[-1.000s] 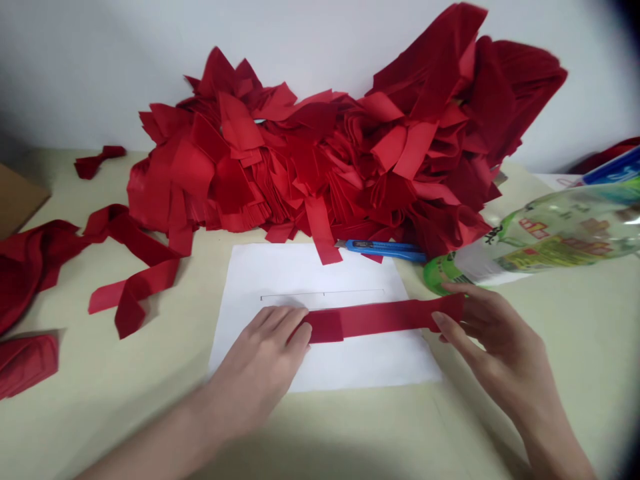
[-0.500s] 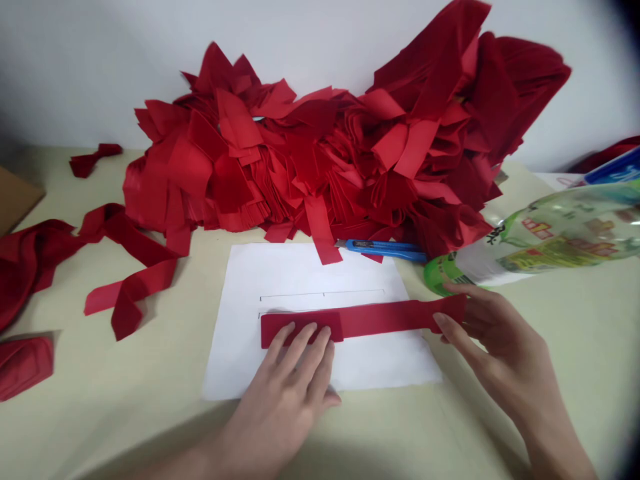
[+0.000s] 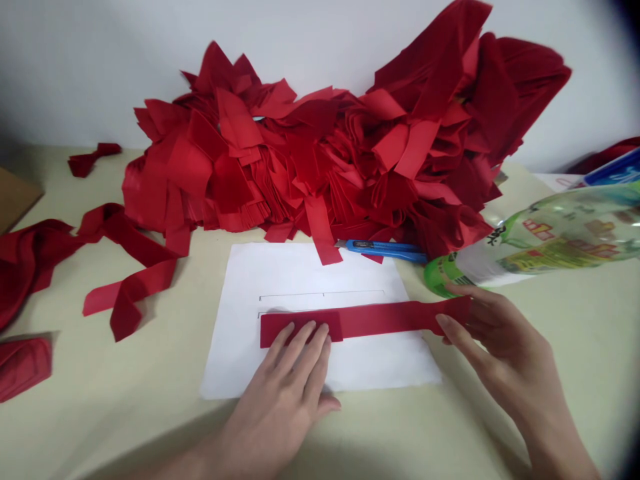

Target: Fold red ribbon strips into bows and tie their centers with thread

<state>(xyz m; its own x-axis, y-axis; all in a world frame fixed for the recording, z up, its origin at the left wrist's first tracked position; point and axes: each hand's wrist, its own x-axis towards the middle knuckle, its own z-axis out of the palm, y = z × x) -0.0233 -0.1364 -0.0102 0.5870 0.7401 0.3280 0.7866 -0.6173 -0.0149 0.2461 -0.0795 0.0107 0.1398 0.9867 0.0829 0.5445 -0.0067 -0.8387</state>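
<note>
A red fabric strip [image 3: 380, 318] lies flat across a white paper sheet [image 3: 300, 273] that has thin ruled lines drawn on it. My left hand [image 3: 290, 387] lies flat with its fingers stretched out, the fingertips pressing the strip's folded left end. My right hand [image 3: 495, 340] pinches the strip's right end between thumb and fingers, just off the paper's right edge.
A big heap of red fabric strips [image 3: 330, 147] fills the back of the beige table [image 3: 125, 400]. A blue utility knife [image 3: 385, 249] lies at the heap's foot. A plastic bottle [image 3: 540, 240] lies on its side at the right. Loose red ribbons [image 3: 130, 280] sit at the left.
My left hand slid down off the strip's left end and now presses it with flat fingertips, uncovering that end. My right hand kept its hold on the right end.
</note>
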